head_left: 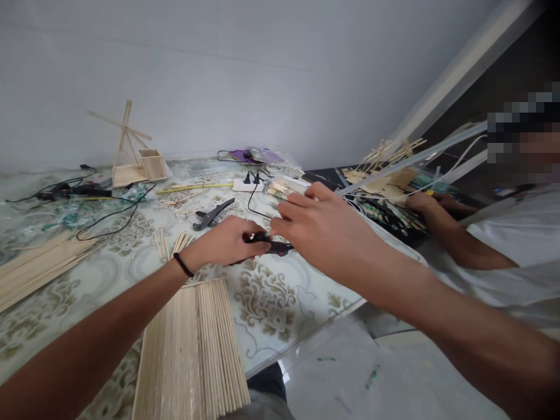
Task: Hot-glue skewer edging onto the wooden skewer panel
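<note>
Holding dark tool [280, 248] near ridged stick panel [196, 350]

Your left hand [227, 240] grips a black tool [279, 248] over the patterned tabletop [301, 318], your right hand [312, 219] right by it, a wooden-stick panel [195, 350] near your left wrist.

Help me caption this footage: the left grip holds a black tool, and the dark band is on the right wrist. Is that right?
Not quite: the head view shows the dark band on the left wrist, not the right. The rest stands: the left grip holds a black tool.
</note>
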The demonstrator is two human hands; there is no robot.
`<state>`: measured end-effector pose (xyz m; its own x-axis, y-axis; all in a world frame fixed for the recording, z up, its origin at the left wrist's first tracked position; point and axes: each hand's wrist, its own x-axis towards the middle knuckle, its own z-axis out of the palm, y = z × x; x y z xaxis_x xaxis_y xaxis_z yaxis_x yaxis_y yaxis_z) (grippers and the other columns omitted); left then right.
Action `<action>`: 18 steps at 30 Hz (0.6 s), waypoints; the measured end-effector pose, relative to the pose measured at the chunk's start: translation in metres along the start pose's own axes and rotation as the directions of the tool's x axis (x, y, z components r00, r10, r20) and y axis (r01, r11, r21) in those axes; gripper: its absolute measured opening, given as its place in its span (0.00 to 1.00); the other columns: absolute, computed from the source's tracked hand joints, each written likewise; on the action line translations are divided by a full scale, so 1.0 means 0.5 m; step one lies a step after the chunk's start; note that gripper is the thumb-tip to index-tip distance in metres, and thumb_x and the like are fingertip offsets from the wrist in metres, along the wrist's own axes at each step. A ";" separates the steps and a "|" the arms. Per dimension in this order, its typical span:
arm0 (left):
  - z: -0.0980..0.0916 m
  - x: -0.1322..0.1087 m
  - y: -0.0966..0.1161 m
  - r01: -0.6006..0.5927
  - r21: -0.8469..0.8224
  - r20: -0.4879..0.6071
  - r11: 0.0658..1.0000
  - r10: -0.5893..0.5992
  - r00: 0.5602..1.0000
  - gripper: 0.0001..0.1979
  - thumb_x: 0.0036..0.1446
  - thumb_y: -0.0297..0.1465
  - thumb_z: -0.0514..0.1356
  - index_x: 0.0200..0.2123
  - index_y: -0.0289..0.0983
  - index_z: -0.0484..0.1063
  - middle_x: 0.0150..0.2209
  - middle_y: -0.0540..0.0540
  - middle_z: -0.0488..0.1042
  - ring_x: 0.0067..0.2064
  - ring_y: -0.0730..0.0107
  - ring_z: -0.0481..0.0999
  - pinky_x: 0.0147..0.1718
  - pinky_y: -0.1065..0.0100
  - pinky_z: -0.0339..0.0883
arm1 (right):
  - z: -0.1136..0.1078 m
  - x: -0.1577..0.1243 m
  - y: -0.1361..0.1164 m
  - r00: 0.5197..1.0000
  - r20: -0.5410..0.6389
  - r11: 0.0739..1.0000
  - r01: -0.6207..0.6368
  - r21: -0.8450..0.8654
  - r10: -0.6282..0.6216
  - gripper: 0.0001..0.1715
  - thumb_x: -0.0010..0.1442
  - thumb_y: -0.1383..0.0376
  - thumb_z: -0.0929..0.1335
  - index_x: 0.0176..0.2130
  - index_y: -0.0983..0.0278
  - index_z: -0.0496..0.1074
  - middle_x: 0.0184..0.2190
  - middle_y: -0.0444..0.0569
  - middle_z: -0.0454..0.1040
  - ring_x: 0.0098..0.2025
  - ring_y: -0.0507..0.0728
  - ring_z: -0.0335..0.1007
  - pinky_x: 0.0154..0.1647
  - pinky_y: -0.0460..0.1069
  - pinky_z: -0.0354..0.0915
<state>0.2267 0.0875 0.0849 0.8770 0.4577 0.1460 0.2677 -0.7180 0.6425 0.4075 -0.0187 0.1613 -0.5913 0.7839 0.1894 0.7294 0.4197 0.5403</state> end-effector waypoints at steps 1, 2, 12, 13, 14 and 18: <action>-0.004 0.000 0.002 0.005 -0.025 -0.008 1.000 -0.005 1.000 0.15 0.68 0.37 0.63 0.29 0.36 0.74 0.23 0.54 0.71 0.25 0.74 0.69 0.26 0.69 0.62 | 0.002 0.008 0.005 1.000 0.015 1.000 0.012 0.008 -0.012 0.11 0.66 0.73 0.72 0.32 0.62 0.79 0.29 0.50 0.78 0.39 0.63 0.75 0.43 0.57 0.57; -0.009 -0.001 0.003 0.007 -0.049 -0.014 0.999 -0.008 1.000 0.16 0.67 0.37 0.62 0.27 0.36 0.75 0.22 0.55 0.70 0.24 0.74 0.67 0.25 0.69 0.58 | 0.003 0.015 0.008 1.000 0.013 1.000 0.027 0.014 -0.027 0.11 0.67 0.72 0.72 0.32 0.63 0.79 0.31 0.50 0.79 0.40 0.63 0.76 0.45 0.57 0.59; -0.038 -0.028 -0.028 -0.052 -0.189 -0.062 0.981 0.041 0.997 0.20 0.71 0.44 0.56 0.34 0.37 0.80 0.33 0.49 0.75 0.36 0.66 0.73 0.39 0.64 0.67 | 0.038 -0.045 -0.004 0.862 -0.235 0.821 -0.295 0.488 0.449 0.19 0.73 0.60 0.64 0.31 0.61 0.72 0.27 0.51 0.77 0.30 0.60 0.71 0.35 0.55 0.63; -0.038 -0.030 -0.026 -0.071 -0.187 -0.067 0.980 0.059 0.996 0.19 0.71 0.42 0.57 0.35 0.37 0.80 0.35 0.48 0.75 0.39 0.65 0.74 0.43 0.64 0.68 | 0.053 -0.046 0.000 0.899 -0.008 0.696 -0.333 0.636 0.437 0.17 0.72 0.56 0.66 0.34 0.62 0.73 0.30 0.52 0.79 0.32 0.60 0.73 0.34 0.54 0.64; -0.038 -0.030 -0.021 -0.091 -0.182 -0.072 0.979 0.079 0.994 0.17 0.70 0.41 0.59 0.36 0.37 0.81 0.38 0.47 0.75 0.42 0.65 0.75 0.46 0.63 0.68 | 0.069 -0.042 0.005 0.920 0.200 0.553 -0.366 0.748 0.338 0.16 0.70 0.52 0.69 0.39 0.62 0.75 0.36 0.53 0.82 0.35 0.61 0.75 0.36 0.54 0.66; -0.033 -0.033 0.012 -0.150 -0.127 -0.082 0.980 0.141 0.987 0.10 0.68 0.36 0.63 0.38 0.38 0.83 0.43 0.45 0.73 0.48 0.63 0.75 0.52 0.63 0.68 | 0.122 0.001 0.007 0.930 0.361 0.332 -0.319 0.887 -0.069 0.23 0.62 0.45 0.73 0.42 0.62 0.77 0.34 0.47 0.82 0.34 0.58 0.76 0.33 0.51 0.70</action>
<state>0.2075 0.0840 0.0988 0.8702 0.3937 0.2962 0.0801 -0.7063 0.7033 0.4309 0.0111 0.1132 -0.4761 0.8653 -0.1567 0.7365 0.2950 -0.6087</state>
